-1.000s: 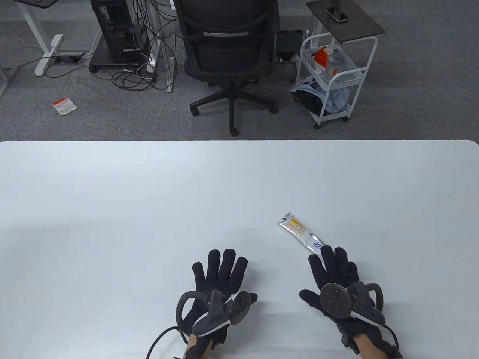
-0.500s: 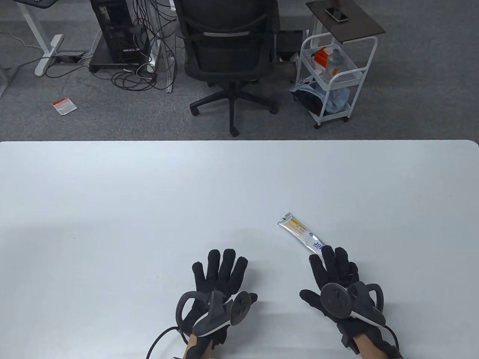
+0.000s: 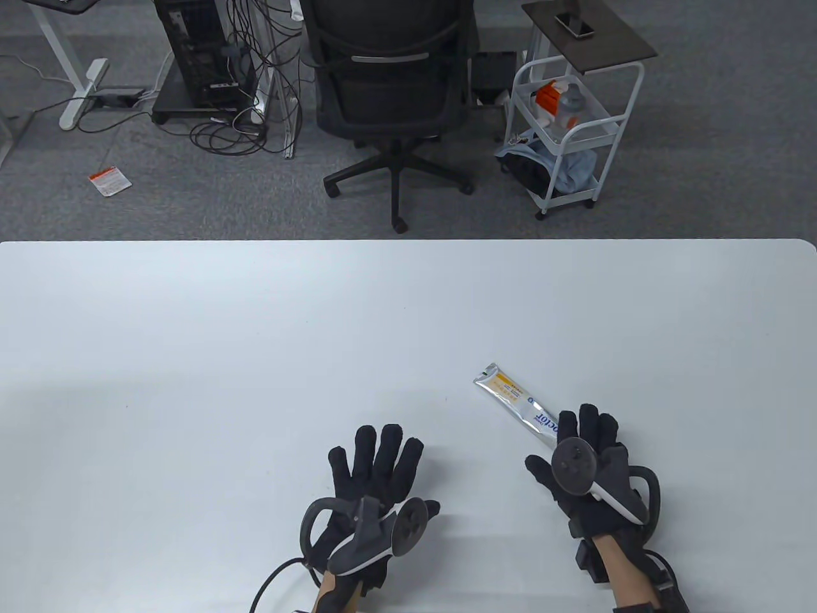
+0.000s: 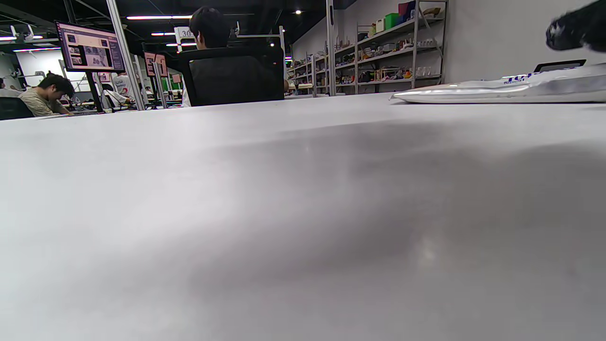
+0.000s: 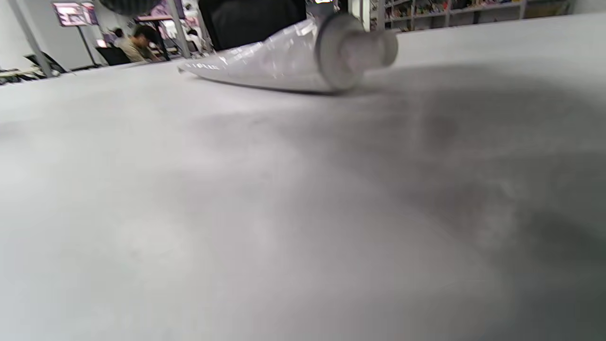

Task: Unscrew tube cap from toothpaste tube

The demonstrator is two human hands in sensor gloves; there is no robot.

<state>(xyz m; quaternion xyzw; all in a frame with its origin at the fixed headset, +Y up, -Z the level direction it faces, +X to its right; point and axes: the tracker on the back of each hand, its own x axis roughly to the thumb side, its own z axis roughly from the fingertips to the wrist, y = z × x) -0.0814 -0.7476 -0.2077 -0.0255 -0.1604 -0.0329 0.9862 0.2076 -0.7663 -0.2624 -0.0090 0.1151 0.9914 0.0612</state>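
While the left hand (image 3: 373,491) lies flat on the counter (image 3: 191,357) with fingers spread and holding nothing, the right hand (image 3: 584,469) hovers over the near end of the toothpaste tube (image 3: 518,402), fingers loose and unclenched, gripping nothing as far as I can see. From the right wrist view the tube cap (image 5: 367,47) is on and faces the wrist. Lying slantwise and foil-slick, the tube could skid or roll under a one-handed pinch; twisting without the left hand steadying the body might just spin it.

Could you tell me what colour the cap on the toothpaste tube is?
White cap, clearest in the right wrist view.
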